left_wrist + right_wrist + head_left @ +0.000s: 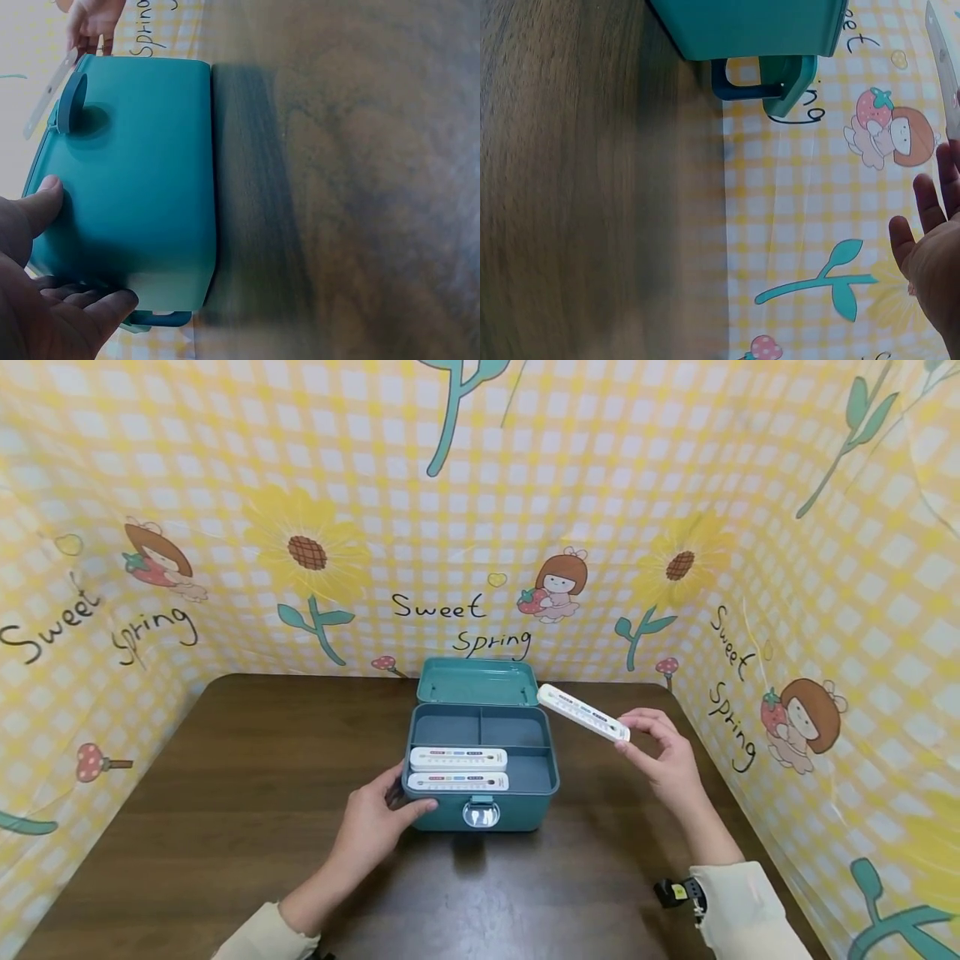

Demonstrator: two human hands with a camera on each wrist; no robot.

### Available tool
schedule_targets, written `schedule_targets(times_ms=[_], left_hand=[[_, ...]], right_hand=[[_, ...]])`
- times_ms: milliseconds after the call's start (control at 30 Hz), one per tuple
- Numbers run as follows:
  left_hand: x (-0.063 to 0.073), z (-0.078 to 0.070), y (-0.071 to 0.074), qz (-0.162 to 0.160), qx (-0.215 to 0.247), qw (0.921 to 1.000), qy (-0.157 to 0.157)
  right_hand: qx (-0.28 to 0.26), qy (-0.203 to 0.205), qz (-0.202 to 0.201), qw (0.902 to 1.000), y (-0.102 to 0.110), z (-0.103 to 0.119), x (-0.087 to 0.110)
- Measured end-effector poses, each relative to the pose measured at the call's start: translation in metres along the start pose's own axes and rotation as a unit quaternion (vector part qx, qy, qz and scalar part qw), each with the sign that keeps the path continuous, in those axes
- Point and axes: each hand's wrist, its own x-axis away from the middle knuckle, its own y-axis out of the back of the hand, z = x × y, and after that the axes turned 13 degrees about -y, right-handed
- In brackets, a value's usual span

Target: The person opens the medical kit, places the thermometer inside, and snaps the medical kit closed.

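Observation:
On the table stands a teal storage box (480,817) with its lid (480,681) tipped back, a divided grey-blue tray inside and a clear latch in front. Two white thermometers lie across the tray's front left: a rear one (457,758) and a front one (457,782). My left hand (371,827) holds the box's front left corner, thumb on the front face, fingers against the side. To the right, my right hand (663,756) pinches a third white thermometer (583,712) by one end, thumb against fingers. It is raised and slants up leftward, its far end near the lid.
The brown wooden table (247,785) surrounds the box. A yellow checked cloth (480,527) with printed flowers and figures rises behind and at both sides. A dark handle (742,90) hangs on the box's side in the right wrist view.

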Motion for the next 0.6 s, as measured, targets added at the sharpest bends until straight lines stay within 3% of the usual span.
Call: schedule_targets(times_ms=[433,600], left_hand=[[0.0,-0.004,0.001,0.005,-0.017,0.9998,0.003],[0.0,-0.005,0.001,0.002,-0.016,0.9999,0.002]], right_hand=[[0.029,0.04,0.104,0.9934,-0.008,0.01,-0.005],[0.048,0.056,0.128,0.9889,-0.01,-0.005,-0.013]])
